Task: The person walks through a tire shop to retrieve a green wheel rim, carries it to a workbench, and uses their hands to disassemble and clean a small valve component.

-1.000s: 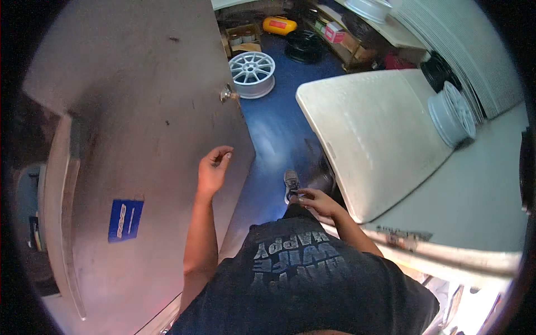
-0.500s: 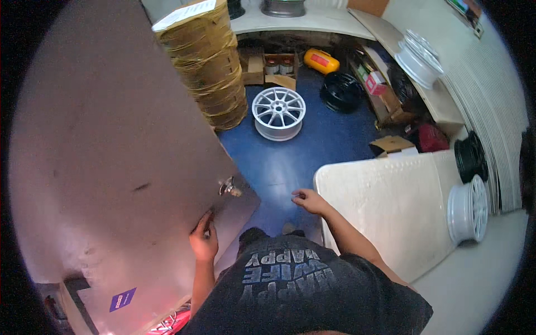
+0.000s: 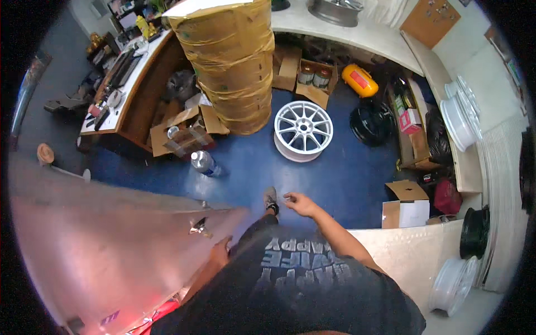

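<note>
At the lower left a pinkish-brown door (image 3: pixel 111 234) with a metal knob (image 3: pixel 199 226) stands swung at an angle. Just below the knob is my left hand (image 3: pixel 221 254), against or close to the door's face. Its visible fingers look stretched out, with nothing seen in them; part of the hand is hidden. My right hand (image 3: pixel 300 205) hangs in front of my body over the blue floor, thumb and fingers slightly curled and apart, holding nothing. Ahead of it a white multi-spoke wheel rim (image 3: pixel 303 131) lies face up on the floor.
A tall tape-wrapped stack (image 3: pixel 234 67) stands ahead, beside an open carton (image 3: pixel 181 131). A large water bottle (image 3: pixel 205 163) is on the floor. A black rim (image 3: pixel 371 123), a yellow tank (image 3: pixel 360 81) and a white table (image 3: pixel 407 251) lie to the right. A desk (image 3: pixel 125 106) is at the left.
The door has swung away to the left, uncovering the desk, carton and bottle. I have moved forward; one foot is ahead. My left hand is still near the door, lower beside the knob.
</note>
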